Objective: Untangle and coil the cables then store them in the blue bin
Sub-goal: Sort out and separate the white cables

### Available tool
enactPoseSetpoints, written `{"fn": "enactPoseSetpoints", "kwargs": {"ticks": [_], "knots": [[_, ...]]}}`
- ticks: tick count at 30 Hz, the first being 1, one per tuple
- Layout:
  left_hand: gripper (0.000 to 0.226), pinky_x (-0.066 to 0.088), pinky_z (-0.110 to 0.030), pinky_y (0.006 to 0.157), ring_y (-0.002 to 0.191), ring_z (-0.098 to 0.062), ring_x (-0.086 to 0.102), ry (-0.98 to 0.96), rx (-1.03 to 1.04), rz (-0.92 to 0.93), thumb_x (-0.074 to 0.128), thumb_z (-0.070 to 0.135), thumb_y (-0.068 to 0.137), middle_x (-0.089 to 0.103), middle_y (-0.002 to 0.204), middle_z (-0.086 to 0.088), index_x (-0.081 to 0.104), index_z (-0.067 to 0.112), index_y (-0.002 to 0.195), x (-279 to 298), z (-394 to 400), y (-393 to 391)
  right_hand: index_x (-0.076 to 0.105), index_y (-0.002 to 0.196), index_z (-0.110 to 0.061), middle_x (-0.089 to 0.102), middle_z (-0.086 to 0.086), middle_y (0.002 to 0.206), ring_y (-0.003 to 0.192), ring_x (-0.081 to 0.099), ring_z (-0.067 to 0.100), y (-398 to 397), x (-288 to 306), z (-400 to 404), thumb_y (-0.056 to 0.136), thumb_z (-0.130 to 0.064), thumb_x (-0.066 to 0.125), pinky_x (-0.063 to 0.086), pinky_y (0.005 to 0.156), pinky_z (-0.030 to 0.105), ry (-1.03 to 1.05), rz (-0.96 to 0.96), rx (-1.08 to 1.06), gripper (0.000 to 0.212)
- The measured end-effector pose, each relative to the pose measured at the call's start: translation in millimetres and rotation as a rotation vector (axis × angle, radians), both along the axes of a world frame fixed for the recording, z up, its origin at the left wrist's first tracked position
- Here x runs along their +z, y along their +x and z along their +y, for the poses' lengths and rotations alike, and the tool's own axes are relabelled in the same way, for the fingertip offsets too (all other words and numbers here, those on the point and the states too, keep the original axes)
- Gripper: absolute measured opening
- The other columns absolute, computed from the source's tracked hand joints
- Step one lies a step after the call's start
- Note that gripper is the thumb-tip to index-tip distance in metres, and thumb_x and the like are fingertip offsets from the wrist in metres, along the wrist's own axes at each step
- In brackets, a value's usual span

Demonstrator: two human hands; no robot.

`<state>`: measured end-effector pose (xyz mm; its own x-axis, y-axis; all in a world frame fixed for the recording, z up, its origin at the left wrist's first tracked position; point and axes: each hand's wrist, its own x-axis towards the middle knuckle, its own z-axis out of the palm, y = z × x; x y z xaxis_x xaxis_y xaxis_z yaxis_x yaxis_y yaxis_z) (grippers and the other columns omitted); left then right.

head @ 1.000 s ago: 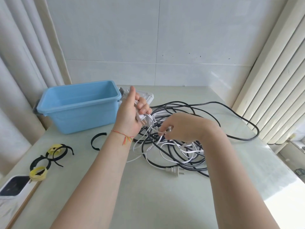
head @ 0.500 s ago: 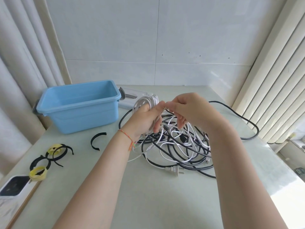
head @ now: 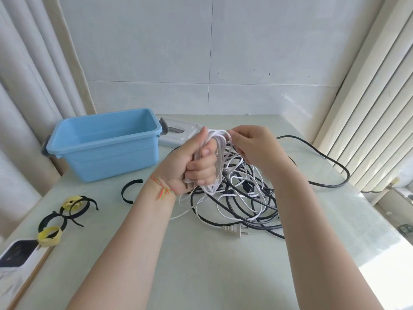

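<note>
A tangle of black cable [head: 250, 211] and white cable [head: 240, 199] lies on the pale table [head: 201, 265], right of the empty blue bin [head: 105, 144]. My left hand [head: 192, 164] grips a bundle of white cable loops wound around its fingers, held above the pile. My right hand [head: 254, 146] pinches the white cable at the top of that bundle. A white plug [head: 234, 230] lies at the front of the tangle. One black cable loops far out to the right [head: 335, 162].
Black and yellow strap ties [head: 67, 211] lie at the table's left, and one open black tie [head: 128, 191] lies nearer the bin. A white lid [head: 178, 133] sits behind the bin. A white device [head: 15, 258] is at the front left corner. Curtains hang on both sides.
My left hand has closed into a fist round the white loops. My right hand rose from the pile up to the top of the bundle, bringing white cable with it.
</note>
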<state>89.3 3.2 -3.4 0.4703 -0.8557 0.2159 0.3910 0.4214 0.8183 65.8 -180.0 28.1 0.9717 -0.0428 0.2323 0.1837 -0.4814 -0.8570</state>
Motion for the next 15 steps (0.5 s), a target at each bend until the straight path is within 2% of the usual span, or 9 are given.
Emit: {"fn": "enactPoseSetpoints", "kwargs": {"ticks": [2, 4, 8, 10, 12, 15], "knots": [[0.045, 0.034, -0.022, 0.041, 0.033, -0.010, 0.020, -0.164, 0.030, 0.125, 0.038, 0.050, 0.099, 0.022, 0.043, 0.007, 0.048, 0.016, 0.070, -2, 0, 7, 0.076, 0.088, -0.022, 0.050, -0.007, 0.053, 0.039, 0.032, 0.006, 1, -4, 0, 0.097, -0.027, 0.060, 0.028, 0.040, 0.017, -0.104, 0.022, -0.006, 0.019], [0.049, 0.035, -0.023, 0.042, 0.034, -0.010, 0.022, -0.320, 0.065, 0.258, 0.033, 0.049, 0.102, 0.023, 0.043, 0.007, 0.047, 0.015, 0.070, -5, 2, 14, 0.077, 0.091, -0.026, 0.054, -0.005, 0.055, 0.037, 0.034, 0.004, 3, -9, -2, 0.097, -0.027, 0.060, 0.030, 0.041, 0.017, -0.222, 0.071, 0.016, 0.018], [0.053, 0.036, -0.025, 0.044, 0.036, -0.009, 0.022, -0.541, 0.166, 0.492, 0.035, 0.049, 0.104, 0.025, 0.042, 0.007, 0.046, 0.014, 0.066, -10, 4, 20, 0.071, 0.098, -0.006, 0.054, 0.010, 0.064, 0.054, 0.046, 0.014, 7, -21, -1, 0.095, -0.036, 0.057, 0.036, 0.056, 0.026, -0.493, 0.184, 0.044, 0.033], [0.052, 0.036, -0.024, 0.042, 0.035, -0.008, 0.019, -0.575, 0.311, 0.551, 0.037, 0.047, 0.104, 0.028, 0.039, 0.006, 0.044, 0.016, 0.063, -9, 4, 20, 0.071, 0.100, -0.007, 0.053, 0.006, 0.064, 0.053, 0.046, 0.015, 6, -20, -3, 0.095, -0.036, 0.058, 0.036, 0.055, 0.024, -0.517, 0.215, 0.043, 0.032], [0.050, 0.035, -0.022, 0.040, 0.032, -0.008, 0.022, -0.548, 0.506, 0.568, 0.039, 0.048, 0.103, 0.028, 0.038, 0.006, 0.040, 0.020, 0.061, -8, 6, 21, 0.076, 0.096, -0.017, 0.056, -0.002, 0.060, 0.048, 0.045, 0.009, 3, -15, -10, 0.096, -0.034, 0.059, 0.035, 0.049, 0.020, -0.518, 0.246, 0.018, 0.024], [0.049, 0.035, -0.021, 0.042, 0.033, -0.007, 0.024, -0.483, 0.758, 0.522, 0.040, 0.052, 0.101, 0.025, 0.040, 0.008, 0.037, 0.022, 0.062, -6, 12, 23, 0.077, 0.097, -0.024, 0.056, -0.010, 0.055, 0.053, 0.050, 0.009, 2, -11, -25, 0.095, -0.031, 0.061, 0.041, 0.056, 0.023, -0.515, 0.250, -0.045, 0.017]]}}
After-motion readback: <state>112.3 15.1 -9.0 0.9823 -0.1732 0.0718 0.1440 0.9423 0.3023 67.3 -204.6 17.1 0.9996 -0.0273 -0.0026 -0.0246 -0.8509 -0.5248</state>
